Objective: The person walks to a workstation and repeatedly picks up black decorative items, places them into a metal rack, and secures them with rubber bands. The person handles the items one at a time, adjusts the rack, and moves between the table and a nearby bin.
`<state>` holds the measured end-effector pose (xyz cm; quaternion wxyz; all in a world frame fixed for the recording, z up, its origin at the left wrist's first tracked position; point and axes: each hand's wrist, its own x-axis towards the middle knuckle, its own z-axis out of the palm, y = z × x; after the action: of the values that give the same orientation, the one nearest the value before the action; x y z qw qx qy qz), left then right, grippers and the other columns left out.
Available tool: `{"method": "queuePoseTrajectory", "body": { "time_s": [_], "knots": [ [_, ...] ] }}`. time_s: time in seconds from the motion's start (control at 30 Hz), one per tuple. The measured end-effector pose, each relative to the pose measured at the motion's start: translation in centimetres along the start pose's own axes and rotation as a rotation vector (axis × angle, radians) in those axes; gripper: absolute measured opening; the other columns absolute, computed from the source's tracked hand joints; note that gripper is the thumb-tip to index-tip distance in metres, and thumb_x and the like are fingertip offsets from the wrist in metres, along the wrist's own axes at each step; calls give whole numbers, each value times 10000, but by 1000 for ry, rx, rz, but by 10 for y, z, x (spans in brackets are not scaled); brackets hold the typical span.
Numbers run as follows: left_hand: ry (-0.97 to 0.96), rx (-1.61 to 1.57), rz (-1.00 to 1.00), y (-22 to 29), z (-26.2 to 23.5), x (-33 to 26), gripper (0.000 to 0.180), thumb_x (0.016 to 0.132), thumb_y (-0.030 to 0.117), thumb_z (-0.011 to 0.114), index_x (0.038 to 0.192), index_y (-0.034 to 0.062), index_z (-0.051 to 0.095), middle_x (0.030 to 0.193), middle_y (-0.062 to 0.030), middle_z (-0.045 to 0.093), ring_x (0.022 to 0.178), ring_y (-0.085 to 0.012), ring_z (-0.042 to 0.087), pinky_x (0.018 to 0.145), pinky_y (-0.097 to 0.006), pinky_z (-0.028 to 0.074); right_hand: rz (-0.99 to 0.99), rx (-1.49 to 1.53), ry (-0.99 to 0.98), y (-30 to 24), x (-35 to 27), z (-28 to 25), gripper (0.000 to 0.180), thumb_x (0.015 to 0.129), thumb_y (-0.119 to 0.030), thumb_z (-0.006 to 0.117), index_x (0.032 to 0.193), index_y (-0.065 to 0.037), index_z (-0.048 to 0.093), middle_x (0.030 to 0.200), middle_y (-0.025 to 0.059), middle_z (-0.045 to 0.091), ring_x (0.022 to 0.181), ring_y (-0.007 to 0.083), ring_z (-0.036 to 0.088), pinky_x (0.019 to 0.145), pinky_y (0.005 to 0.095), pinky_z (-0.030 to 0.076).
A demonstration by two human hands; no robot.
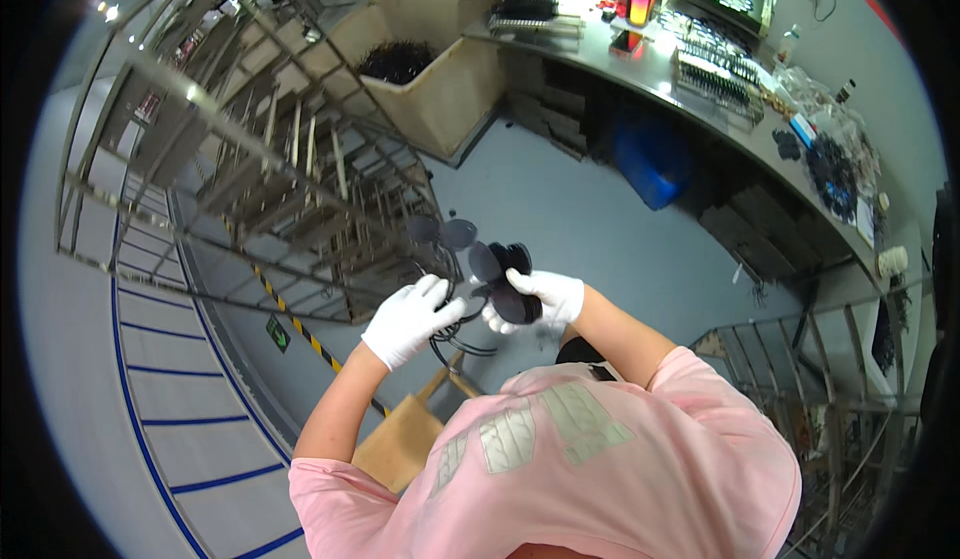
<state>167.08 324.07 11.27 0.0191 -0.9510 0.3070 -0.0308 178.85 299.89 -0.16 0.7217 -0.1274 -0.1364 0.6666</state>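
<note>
My right hand (550, 297), in a white glove, is closed around a stack of dark, flat, rounded pieces (512, 304) that look like sunglass lenses. The thumb lies over the stack and the fingertips show below it. My left hand (412, 321), also gloved in white, is curled with its fingers around thin black loops (462, 345), which hang beside the wrist and below the stack. Just beyond the left fingers is a pair of dark oval pieces (441, 231) joined side by side; what supports it cannot be made out.
A metal rack (300, 174) stands close on my left. Ahead is a large beige bin (450, 94) with black scraps. The workbench (600, 54) at the right carries rows of dark parts, with a blue container (650, 169) beneath. A wooden stool (400, 444) is near my left elbow.
</note>
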Motion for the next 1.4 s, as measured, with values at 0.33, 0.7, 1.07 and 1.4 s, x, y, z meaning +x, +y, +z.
{"method": "queuePoseTrajectory", "body": {
  "time_s": [0.33,0.7,1.07,1.4],
  "knots": [
    [-230,47,478,-111,24,256,377,907,166,556,1279,208,502,1258,-124,562,1198,-297,588,853,-383,546,-124,-1879,705,-215,-116,37,414,791,-127,784,1198,-136,710,1164,115,725,1041,293,697,902,363,558],
    [186,192,1156,-191,49,508,328,886,148,591,1195,180,483,1238,-98,549,1177,-265,572,854,-431,539,-146,-238,450,-395,-181,-82,584,952,-298,709,1391,45,534,1214,239,698,1045,372,727,889,465,608],
    [141,139,1259,-309,113,633,227,906,225,571,1129,218,529,1189,-70,573,1158,-239,590,854,-416,532,-38,-1810,697,-558,-103,-78,115,878,-122,708,989,-99,726,826,66,715,791,234,717,712,361,567],
    [230,268,-649,-460,50,609,559,886,52,709,1428,57,575,1320,-195,645,1245,-325,614,1079,-391,479,-728,-1019,1176,-573,-187,-114,390,794,-46,803,1158,-90,670,1038,36,727,954,136,689,893,312,558]
  ]
}}
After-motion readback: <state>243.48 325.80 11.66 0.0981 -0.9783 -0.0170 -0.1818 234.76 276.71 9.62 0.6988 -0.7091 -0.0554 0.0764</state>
